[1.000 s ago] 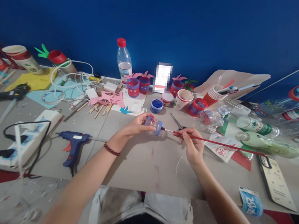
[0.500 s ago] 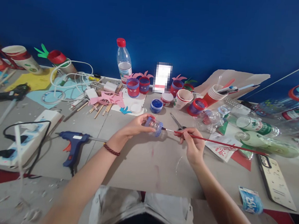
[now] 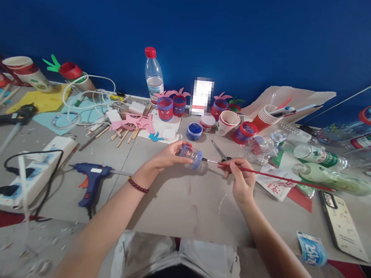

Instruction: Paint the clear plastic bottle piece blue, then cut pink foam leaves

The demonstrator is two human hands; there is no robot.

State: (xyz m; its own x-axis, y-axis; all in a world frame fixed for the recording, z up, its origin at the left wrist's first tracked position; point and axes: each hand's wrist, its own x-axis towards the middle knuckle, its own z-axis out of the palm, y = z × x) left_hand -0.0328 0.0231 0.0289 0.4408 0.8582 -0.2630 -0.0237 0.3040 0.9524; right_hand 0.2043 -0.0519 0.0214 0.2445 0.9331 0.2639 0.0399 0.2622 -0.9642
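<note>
My left hand (image 3: 168,157) grips a small clear plastic cup (image 3: 190,157) with blue paint round its ends, tilted on its side above the table. In my right hand (image 3: 240,175) is a long red paintbrush (image 3: 276,177), its dark tip touching or very near the cup's blue right rim. Behind the cup stands an open jar of blue paint (image 3: 194,131). A white-lidded jar (image 3: 207,123) is beside it. Scissors (image 3: 219,150) lie just behind my right hand.
A blue glue gun (image 3: 92,180) and a white power strip (image 3: 36,171) lie left. Painted cups (image 3: 165,108) and a red-capped bottle (image 3: 153,78) stand at the back. Plastic bottles (image 3: 320,156) and a phone (image 3: 343,224) are on the right.
The brush and my right hand have shifted very slightly to the right. My left hand and the cup have hardly moved.
</note>
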